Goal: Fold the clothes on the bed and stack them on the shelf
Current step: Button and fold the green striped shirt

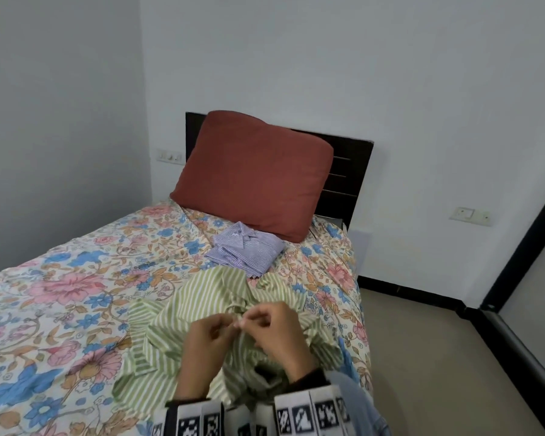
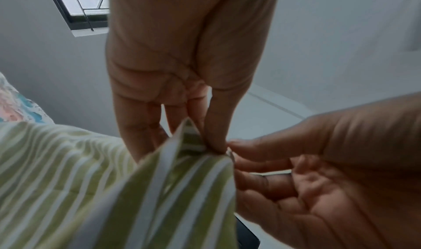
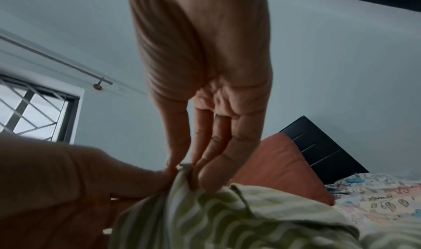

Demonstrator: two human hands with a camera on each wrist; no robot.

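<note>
A single bed [image 1: 60, 297] with a flowered sheet stands in the corner of a pale room, and a rust-red pillow [image 1: 252, 174] leans on the dark headboard [image 1: 353, 165] at about 12 o'clock. Just in front of the pillow lies a folded shirt with thin blue stripes [image 1: 246, 247], flat on the sheet. Nearer, at 6 o'clock from it, a green and white striped shirt [image 1: 186, 313] lies crumpled on the near part of the bed. The person holds both hands over this shirt, close together. The left hand [image 1: 206, 338] pinches an edge of the striped cloth between thumb and fingertips; the other fingers are loosely curled. The right hand [image 1: 274, 332] pinches the same edge just beside it, its fingertips almost touching the left ones. The pinched part is lifted a little above the rest.
</note>
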